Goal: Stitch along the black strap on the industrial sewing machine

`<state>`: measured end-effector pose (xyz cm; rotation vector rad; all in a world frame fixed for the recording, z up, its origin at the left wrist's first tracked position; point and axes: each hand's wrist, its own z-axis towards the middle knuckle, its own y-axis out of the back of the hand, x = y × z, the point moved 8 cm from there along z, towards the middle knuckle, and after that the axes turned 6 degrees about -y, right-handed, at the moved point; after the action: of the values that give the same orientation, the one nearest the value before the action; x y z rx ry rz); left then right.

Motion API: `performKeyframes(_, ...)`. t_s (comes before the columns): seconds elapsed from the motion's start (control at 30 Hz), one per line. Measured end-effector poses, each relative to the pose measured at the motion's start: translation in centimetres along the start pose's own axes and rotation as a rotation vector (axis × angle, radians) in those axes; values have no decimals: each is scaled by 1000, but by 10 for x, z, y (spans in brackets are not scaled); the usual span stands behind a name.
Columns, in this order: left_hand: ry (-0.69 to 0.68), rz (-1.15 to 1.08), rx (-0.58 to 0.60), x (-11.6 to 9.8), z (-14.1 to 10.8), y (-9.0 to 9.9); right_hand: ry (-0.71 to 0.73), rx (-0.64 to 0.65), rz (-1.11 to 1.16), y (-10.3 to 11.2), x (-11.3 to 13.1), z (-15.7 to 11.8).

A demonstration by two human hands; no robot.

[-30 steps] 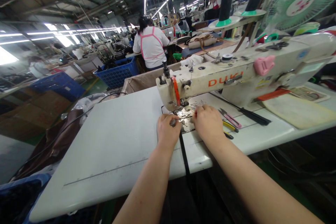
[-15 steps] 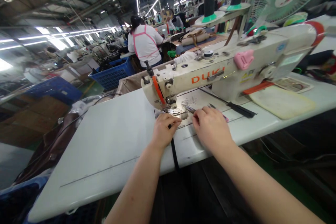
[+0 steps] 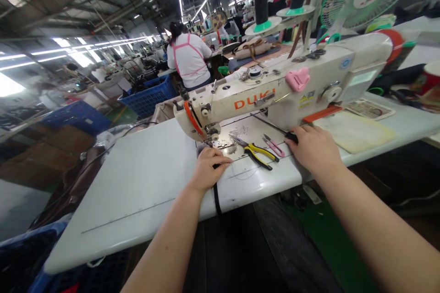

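L hand (image 3: pixel 210 167) pinched on black strap (image 3: pixel 216 199), which hangs over table's (image 3: pixel 144 165) near edge. R hand (image 3: pixel 314 146) on screwdriver's (image 3: pixel 291 137) handle, grip closed or not I can't tell. Yellow pliers (image 3: pixel 256 150) & pink snips (image 3: pixel 273 145) lie btwn hands; sewing machine (image 3: pixel 223 105) looms on far side.

Your one view comes from your head, facing forward and tipped down over your forearms and hands (image 3: pixel 212 165). It sits close above the desk (image 3: pixel 137 165), near edge crossing low in frame, far edge higher; beyond that the look runs out to the roof.
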<state>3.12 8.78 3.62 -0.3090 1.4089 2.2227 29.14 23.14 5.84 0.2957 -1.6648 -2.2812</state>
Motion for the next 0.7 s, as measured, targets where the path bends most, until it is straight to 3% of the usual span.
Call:
performKeyframes(0.2,50,-66,13,0,-1,1,170,30,-95,-10,8,-2)
performKeyframes(0.4,125,-47,-143,3,-4,17,106,29,69,10,-11,-18)
performKeyframes(0.53,249,-96,-254,1,-11,28,178,1,176,27,-18,-31)
performKeyframes(0.63,374,-287,-242,-6,-16,19,271,-25,245,41,-11,-42)
performKeyframes(0.7,476,-550,-188,-15,-17,0,330,-42,286,49,-2,-49)
